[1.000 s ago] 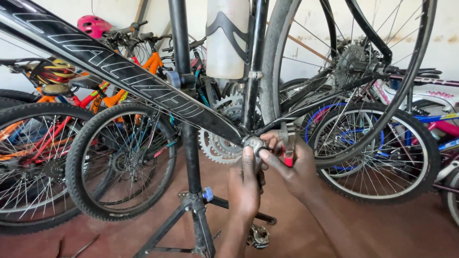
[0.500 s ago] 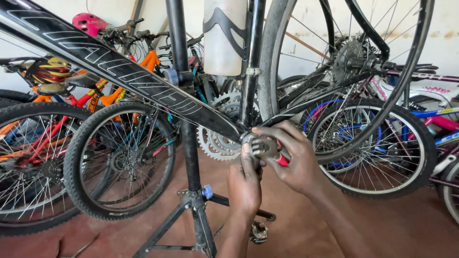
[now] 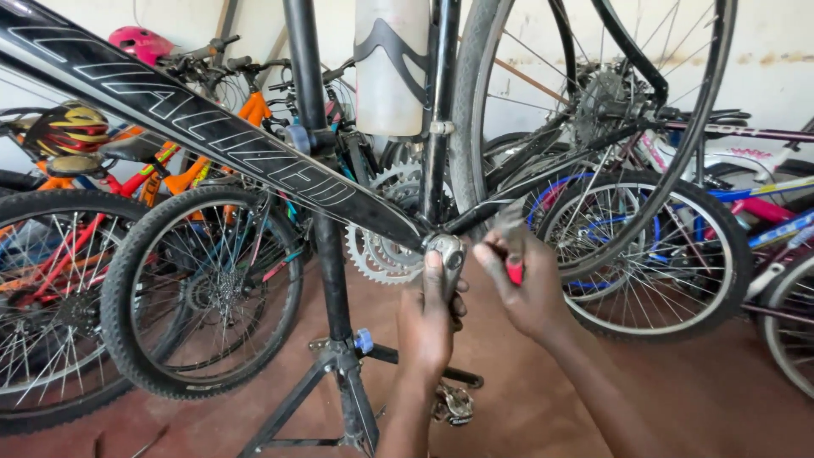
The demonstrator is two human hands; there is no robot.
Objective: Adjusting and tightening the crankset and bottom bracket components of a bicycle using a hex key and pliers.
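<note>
Gripping the silver metal crank arm (image 3: pixel 447 254) where it meets the bottom bracket of the black bicycle frame (image 3: pixel 212 127), the left hand (image 3: pixel 426 318) is closed around it, thumb pressed up along the arm, right at the junction of the frame tubes beside the toothed silver chainrings (image 3: pixel 381 246). Over to the right hand (image 3: pixel 526 288), curled shut on a red-handled metal tool (image 3: pixel 513 254) (its working end is blurred, so its exact kind is hard to tell), held just beside the crank. That crank looks rigid, solid metal, likely a bit greasy, so the firm wrap near its thick root seems the sound hold. The bike hangs on a black repair stand (image 3: pixel 326 280), a white water bottle (image 3: pixel 390 68) in its cage above, a metal pedal (image 3: pixel 454 405) low beneath the hands, other bicycles crowding behind
</note>
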